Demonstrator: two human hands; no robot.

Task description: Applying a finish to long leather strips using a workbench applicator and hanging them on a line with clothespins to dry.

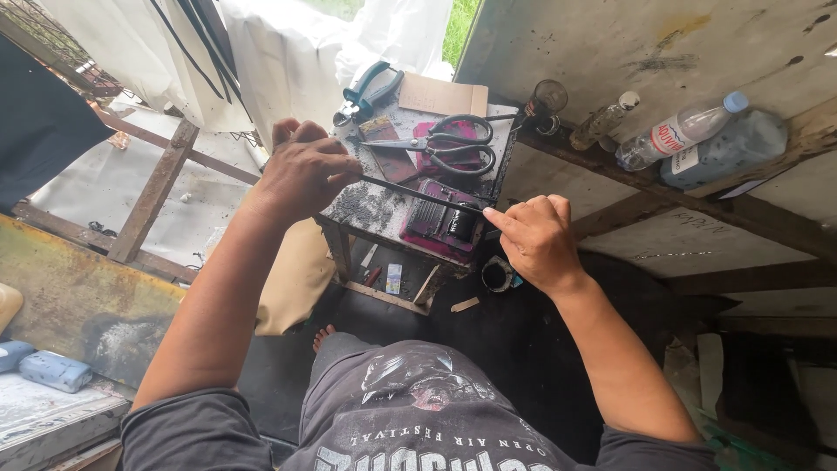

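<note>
i see left hand (301, 174) and right hand (534, 240) each pinching end of thin black strip (418, 195), stretched taut above small grimy table (366, 209); scissors (453, 144) untouched, strip seems uncut so far

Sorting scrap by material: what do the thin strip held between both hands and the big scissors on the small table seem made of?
Strip: thin, black, matte and held straight between the left hand and right hand; possibly rubber or plastic, hard to tell. Scissors: bare grey metal blades, dark-coated handle loops.
</note>
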